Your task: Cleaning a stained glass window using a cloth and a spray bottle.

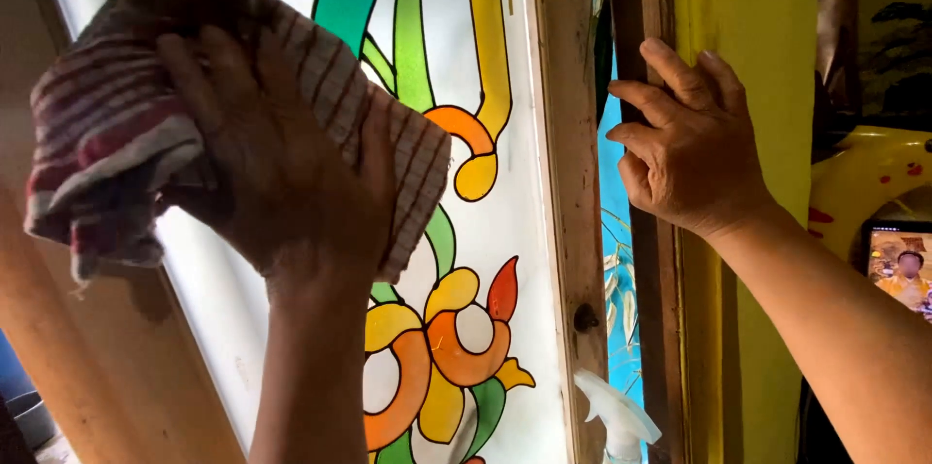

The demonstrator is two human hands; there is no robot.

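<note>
In the head view your left hand (267,149) is clenched around a bunched striped cloth (116,124), pressing it flat on the stained-glass pane (466,260) near its upper left. Your right hand (680,149) is half-curled, fingers hooked on the dark wooden frame edge (646,260) — empty otherwise. Push too hard and the pane could swing or crack; the spray bottle (616,415) below might get knocked.

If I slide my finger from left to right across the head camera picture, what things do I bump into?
Striped cloth → left hand pressing it on the stained-glass pane → wooden window frame → white spray bottle top → right hand on the dark post → yellow wall → small screen.
</note>
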